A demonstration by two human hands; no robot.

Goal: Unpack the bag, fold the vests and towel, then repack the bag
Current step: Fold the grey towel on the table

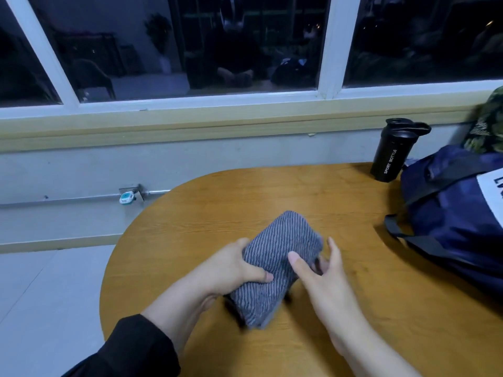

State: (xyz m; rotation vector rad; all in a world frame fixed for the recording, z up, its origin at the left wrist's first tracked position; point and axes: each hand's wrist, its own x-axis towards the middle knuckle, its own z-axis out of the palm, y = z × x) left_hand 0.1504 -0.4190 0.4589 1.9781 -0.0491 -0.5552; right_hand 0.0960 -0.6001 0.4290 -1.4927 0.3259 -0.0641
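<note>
bag point(460, 213) cut off by right edge, white label shows only couple letters. camo thing point(487, 123) behind it also clipped, can't tell what it is. lower end of towel point(277, 257) smeared by motion blur. left hand point(234, 268) fingers tucked under towel, hidden. right hand point(324, 276) fingertips partly hidden behind towel edge. stuff behind window point(190, 44) too dark to make out.

Legible text: "SPORT BOTTLE" in white capitals, running lengthwise up the side of the black bottle point(392, 156). My navy bag point(457, 213) carries a white panel with dark letters, cropped, unreadable.
</note>
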